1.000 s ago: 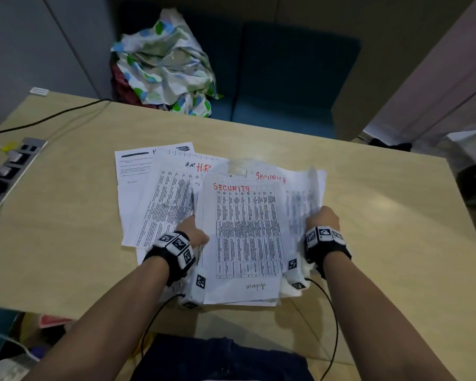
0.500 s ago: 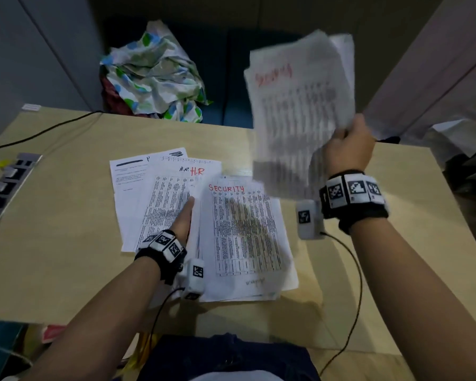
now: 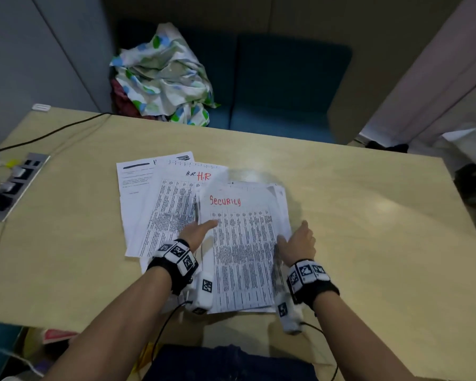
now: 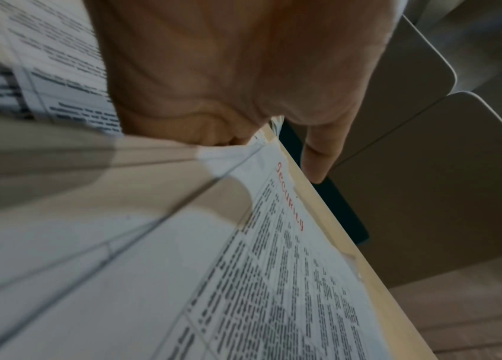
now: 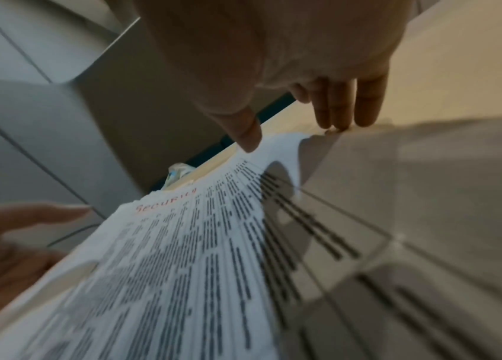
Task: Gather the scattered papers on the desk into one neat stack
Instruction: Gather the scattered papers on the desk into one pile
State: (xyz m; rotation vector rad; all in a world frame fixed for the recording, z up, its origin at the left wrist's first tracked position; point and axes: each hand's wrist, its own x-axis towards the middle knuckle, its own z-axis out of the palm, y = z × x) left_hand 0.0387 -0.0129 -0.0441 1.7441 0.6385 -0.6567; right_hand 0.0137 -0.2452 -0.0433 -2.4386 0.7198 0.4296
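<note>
Half a second ago held aloft, the Security sheets (image 3: 243, 243) now lie on the desk (image 3: 368, 215) stack, between the flat left hand (image 3: 197, 232) and right hand (image 3: 298, 244), fingers (image 5: 340, 107) straight along their edges.

Security sheet (image 3: 245, 243) tops the stack (image 3: 282, 213), right of HR sheet (image 3: 173, 204).

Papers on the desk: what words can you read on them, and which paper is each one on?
"Security", red handwriting, on the top sheet between the left hand and right hand.
"H.R. H.R", black then red, on the HR sheet further left.
Printed tables on both sheets: too small to read.
The far-left letter: its heading is blacked out and its text too small.
The wristbands' squares are patterns, not words.
</note>
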